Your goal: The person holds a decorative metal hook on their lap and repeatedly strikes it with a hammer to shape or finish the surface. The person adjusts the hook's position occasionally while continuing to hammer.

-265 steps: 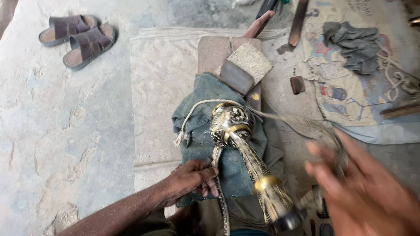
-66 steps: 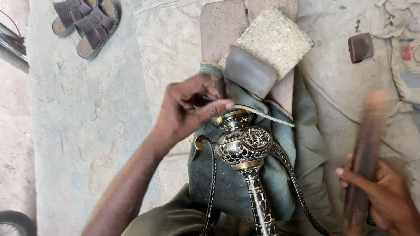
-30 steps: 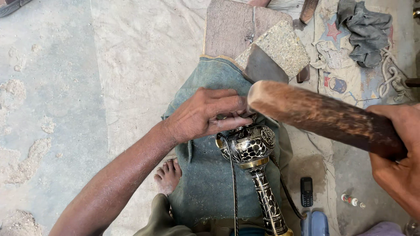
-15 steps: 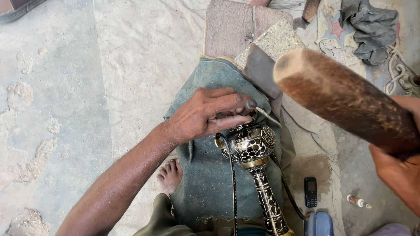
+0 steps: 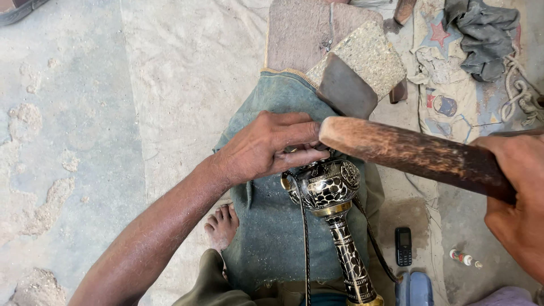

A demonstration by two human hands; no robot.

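A black and brass engraved metal piece (image 5: pixel 331 195) with a round bulb and a long stem lies on a blue-green cloth (image 5: pixel 272 226) in front of me. My left hand (image 5: pixel 266 146) rests at the bulb's far end, fingers pinched on a small tool that is mostly hidden. My right hand (image 5: pixel 518 204) grips a thick wooden mallet (image 5: pixel 408 154), whose rounded end sits just above the bulb, next to my left fingers. A dark cord (image 5: pixel 305 238) loops down from the bulb.
A stone block (image 5: pixel 357 71) lies on a brown mat (image 5: pixel 300 31) beyond the cloth. My bare foot (image 5: pixel 222 225) shows beside the cloth. A small black phone (image 5: pixel 403 246) and a little bottle (image 5: pixel 463 258) lie at the right; a grey rag (image 5: pixel 481 31) and rope (image 5: pixel 524 93) at top right.
The mallet has swung down from its raised position to the bulb's far end by my left fingers. My left hand has kept its place.
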